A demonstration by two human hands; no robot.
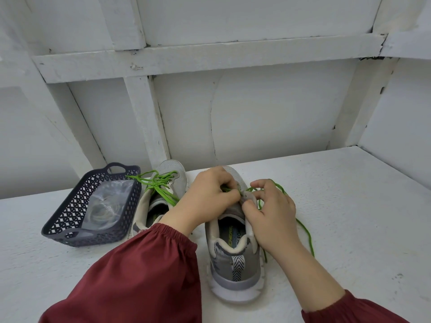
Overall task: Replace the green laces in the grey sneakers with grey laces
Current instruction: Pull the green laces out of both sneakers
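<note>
So, what are your hands doing?

My left hand (205,197) is curled up. Its fingertips pinch the loose green lace (311,244) at the top holes of the right sneaker (235,264). My right hand (272,213) is just beside it, and it is curled too. Its thumb and fingers pinch the top of that shoe's tongue. The lace runs under those fingers, then drops down the shoe's right side onto the table.

And which way do the shoes point?

Both toes point away from me, at the wall, and both heels face me. So each shoe lies long from me to the wall. The left sneaker (172,169) sits further back and turns a bit to the right. Its tied green lace (161,183) is bunched in loops on top. The right sneaker is nearer to me, flat on its sole, between my arms.

What else is there?

On the far left is a dark basket (70,206) full of little holes, just beside the left sneaker. A clear bag (107,206) lies in it with something pale curled inside. I cannot tell what it is. Everything sits on a rough white table (349,217). Behind it is a white wall (268,113) with white wooden bars. My sleeves (140,276) are dark red.
</note>
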